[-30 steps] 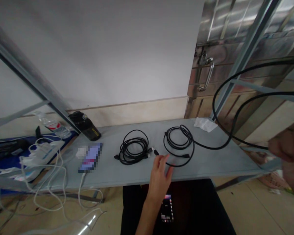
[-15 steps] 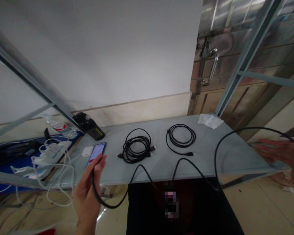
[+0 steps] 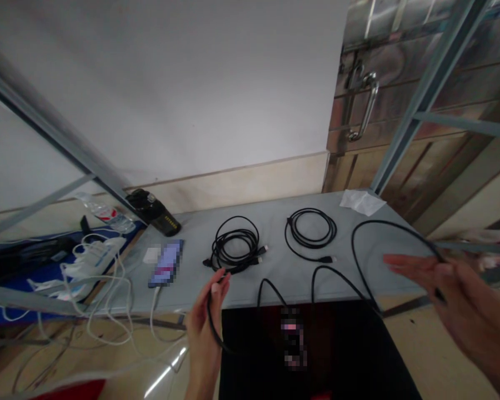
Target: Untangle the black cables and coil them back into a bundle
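My left hand [image 3: 206, 319] pinches one end of a loose black cable [image 3: 360, 244] just below the front edge of the grey table [image 3: 383, 264]. The cable sags in loops in front of the table and rises in an arc to my right hand [image 3: 450, 294]. That hand's fingers are stretched out, with the cable held near the thumb. On the table lie two coiled black cables: a thick bundle [image 3: 235, 247] close to my left hand and a neat ring [image 3: 312, 229] further right.
A phone [image 3: 166, 268] with a white charger [image 3: 151, 255] lies left on the table. A black bottle [image 3: 154, 214] and a plastic bottle [image 3: 104, 213] lie behind it. White cables [image 3: 95, 272] hang at the left. A tissue [image 3: 361, 201] sits at the back right. Metal frame bars [image 3: 425, 91] rise on both sides.
My left hand has moved right with the cable end, from beside the phone to near the thick bundle. My right hand came inward and the cable's arc now lies over the table's right part.
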Tool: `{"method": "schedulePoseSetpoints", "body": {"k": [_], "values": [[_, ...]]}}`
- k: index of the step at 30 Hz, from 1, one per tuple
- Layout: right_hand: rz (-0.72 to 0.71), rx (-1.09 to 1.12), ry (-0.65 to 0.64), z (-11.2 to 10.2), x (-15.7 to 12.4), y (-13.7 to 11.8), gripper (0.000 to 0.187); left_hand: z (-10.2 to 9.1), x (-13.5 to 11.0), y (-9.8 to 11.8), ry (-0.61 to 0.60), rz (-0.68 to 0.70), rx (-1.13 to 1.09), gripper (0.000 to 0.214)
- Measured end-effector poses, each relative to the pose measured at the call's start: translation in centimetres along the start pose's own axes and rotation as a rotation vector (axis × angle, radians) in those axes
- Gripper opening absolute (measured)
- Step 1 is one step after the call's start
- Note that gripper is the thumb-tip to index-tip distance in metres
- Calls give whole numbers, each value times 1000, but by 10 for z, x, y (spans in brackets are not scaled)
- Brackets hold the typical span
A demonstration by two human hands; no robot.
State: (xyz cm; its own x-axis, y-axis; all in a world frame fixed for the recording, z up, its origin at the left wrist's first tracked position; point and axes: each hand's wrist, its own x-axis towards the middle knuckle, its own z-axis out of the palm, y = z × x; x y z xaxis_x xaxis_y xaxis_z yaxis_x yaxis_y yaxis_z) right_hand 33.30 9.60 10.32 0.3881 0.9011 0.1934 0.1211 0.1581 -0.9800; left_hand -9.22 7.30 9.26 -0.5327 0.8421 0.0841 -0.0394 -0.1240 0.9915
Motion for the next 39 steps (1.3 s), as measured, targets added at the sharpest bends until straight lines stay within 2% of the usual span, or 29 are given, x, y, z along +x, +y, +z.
{"method": "schedulePoseSetpoints", "body": {"k": [4, 7, 9, 11, 13, 15, 18, 22, 24, 26, 29, 33, 35, 37, 39], "values": [[194, 31, -356, 68, -67, 1, 51, 37, -40, -24, -33, -141, -69, 53], [296, 76, -624, 108, -106, -14, 54, 54, -63, -29, -95, -209, -39, 61], [248, 108, -750, 127, -119, -27, 54, 60, -71, -27, -147, -200, -6, 61], [131, 122, -807, 138, -123, -39, 51, 65, -73, -21, -169, -162, 12, 56], [48, 110, -803, 145, -122, -49, 47, 69, -71, -13, -143, -143, 4, 52], [55, 88, -775, 147, -119, -56, 43, 75, -69, -3, -90, -150, -21, 51], [135, 97, -720, 146, -118, -60, 39, 85, -66, 13, -21, -135, -40, 47], [306, 197, -685, 141, -119, -65, 44, 92, -54, 22, -3, -7, 35, 38], [401, 309, -655, 139, -118, -71, 45, 92, -45, 19, -97, 110, 88, 34], [489, 456, -597, 138, -115, -79, 43, 91, -34, 16, -265, 231, 156, 31], [630, 641, -456, 140, -108, -89, 42, 88, -23, 20, -476, 325, 340, 33], [777, 766, -339, 143, -102, -86, 41, 78, -22, 52, -576, 390, 723, 50], [794, 778, -318, 140, -101, -81, 42, 70, -26, 72, -687, 449, 871, 57], [796, 783, -291, 137, -98, -79, 46, 61, -30, 88, -813, 521, 946, 60], [816, 772, -293, 133, -93, -82, 50, 53, -33, 95, -888, 591, 982, 59]]}}
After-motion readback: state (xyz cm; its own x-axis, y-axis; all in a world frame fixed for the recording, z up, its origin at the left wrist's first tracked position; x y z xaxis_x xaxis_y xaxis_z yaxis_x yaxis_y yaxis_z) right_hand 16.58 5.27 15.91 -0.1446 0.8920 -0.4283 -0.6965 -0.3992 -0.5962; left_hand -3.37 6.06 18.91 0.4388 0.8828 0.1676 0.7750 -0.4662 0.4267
